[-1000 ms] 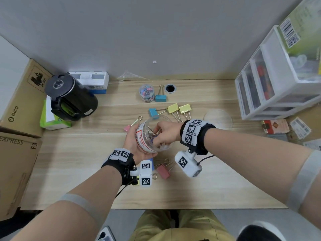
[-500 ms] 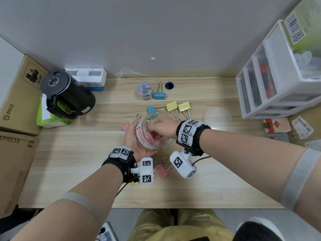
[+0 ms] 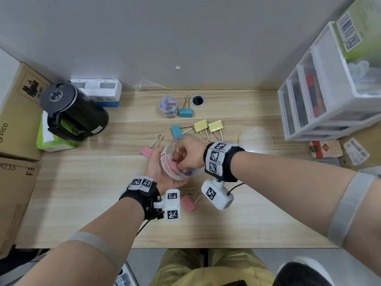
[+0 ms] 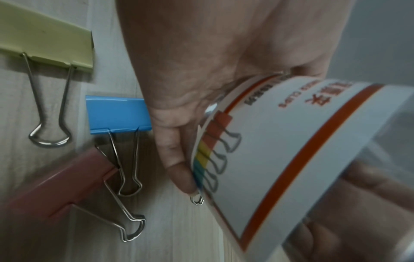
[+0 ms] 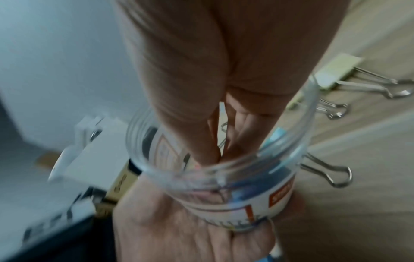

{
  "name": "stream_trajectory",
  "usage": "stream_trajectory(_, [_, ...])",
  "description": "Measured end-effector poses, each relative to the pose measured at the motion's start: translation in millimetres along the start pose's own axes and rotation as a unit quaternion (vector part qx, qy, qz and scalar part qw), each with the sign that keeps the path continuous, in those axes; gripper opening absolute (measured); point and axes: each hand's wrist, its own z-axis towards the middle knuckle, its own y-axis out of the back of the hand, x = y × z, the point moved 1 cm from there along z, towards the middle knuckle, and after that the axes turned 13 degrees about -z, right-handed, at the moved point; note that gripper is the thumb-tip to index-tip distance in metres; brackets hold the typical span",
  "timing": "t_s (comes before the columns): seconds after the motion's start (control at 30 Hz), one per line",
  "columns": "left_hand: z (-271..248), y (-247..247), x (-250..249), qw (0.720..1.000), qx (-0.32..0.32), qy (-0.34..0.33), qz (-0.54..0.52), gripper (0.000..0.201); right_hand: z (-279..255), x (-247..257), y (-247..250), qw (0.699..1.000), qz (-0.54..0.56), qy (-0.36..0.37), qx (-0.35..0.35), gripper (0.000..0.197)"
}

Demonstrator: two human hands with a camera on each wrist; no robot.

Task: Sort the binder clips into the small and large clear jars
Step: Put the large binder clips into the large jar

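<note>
My left hand grips the large clear jar, tilted above the desk; its white and orange label faces the left wrist view. My right hand reaches into the jar's mouth. Its fingertips pinch together at a clip's wire handle. Pink and blue clips show inside. The small jar of tiny clips stands at the back. Large clips lie loose: blue, blue, two yellow, pink, pink.
A clear lid lies right of the hands. A black kettle and cardboard boxes stand at the left. At the right is a white drawer unit. A cable hole sits near the back wall.
My right hand has pushed from the jar's mouth deeper into the jar. The left hand keeps its hold on the jar, which has barely moved.
</note>
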Motion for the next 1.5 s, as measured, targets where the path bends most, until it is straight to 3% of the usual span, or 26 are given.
stream_trajectory(0.07, [0.2,1.3,-1.7,1.000,0.006,0.001,-0.008,0.080,-2.0,-1.9,1.2,0.999,0.024,0.003,0.028,0.042])
stream_trajectory(0.13, [1.8,2.5,-1.8,1.000,0.009,-0.001,-0.010,0.077,-3.2,-1.3,1.4,0.999,-0.010,0.025,0.022,0.048])
stream_trajectory(0.3, [0.0,1.6,1.3,1.000,0.011,-0.005,-0.016,0.079,-2.8,1.2,-2.2,0.985,-0.156,0.069,-0.013,0.034])
stream_trajectory(0.4, [-1.2,3.7,0.5,0.999,0.024,0.002,-0.028,0.065,-4.8,1.7,-3.8,0.969,-0.224,0.109,-0.012,0.030])
stream_trajectory(0.5, [-3.3,7.1,-2.1,0.999,0.026,0.005,-0.018,0.072,-5.0,0.9,-2.7,0.965,-0.229,0.131,-0.010,0.038])
stream_trajectory(0.57, [-4.6,9.6,-5.4,1.000,0.027,0.001,-0.011,0.076,-7.1,-0.4,2.3,0.970,-0.191,0.136,-0.057,0.040])
stream_trajectory(0.7, [-8.3,26.8,-15.5,0.999,0.007,-0.016,-0.036,0.086,-10.8,-7.6,14.1,0.962,-0.097,0.119,-0.226,0.024])
stream_trajectory(0.77, [-10.7,38.5,-17.4,0.998,0.001,-0.018,-0.066,0.087,-6.5,-15.0,20.4,0.961,-0.074,0.081,-0.253,0.019])
stream_trajectory(0.83, [-14.8,48.4,-16.2,0.995,0.003,-0.017,-0.099,0.082,2.0,-29.4,16.8,0.972,-0.110,0.048,-0.202,0.022])
stream_trajectory(0.9, [-19.4,56.0,-14.9,0.992,0.013,-0.016,-0.127,0.083,7.5,-43.8,1.4,0.980,-0.177,0.036,-0.088,0.033])
stream_trajectory(1.0, [-24.2,70.9,-15.4,0.986,0.012,-0.018,-0.166,0.091,8.0,-50.8,-37.8,0.962,-0.260,0.058,0.064,0.063])
stream_trajectory(1.07, [-27.0,80.8,-16.0,0.984,0.013,-0.022,-0.176,0.090,6.2,-47.6,-61.6,0.946,-0.296,0.094,0.091,0.087])
stream_trajectory(1.2, [-33.6,96.9,-15.7,0.986,0.002,-0.035,-0.162,0.081,3.5,-37.5,-100.2,0.913,-0.371,0.157,0.062,0.125])
stream_trajectory(1.37, [-35.8,114.5,-13.2,0.986,-0.018,-0.040,-0.164,0.078,3.9,-26.4,-123.4,0.884,-0.427,0.188,0.031,0.117])
stream_trajectory(1.5, [-38.5,119.8,-11.3,0.986,-0.020,-0.035,-0.160,0.080,3.8,-16.9,-124.1,0.877,-0.450,0.162,0.043,0.088])
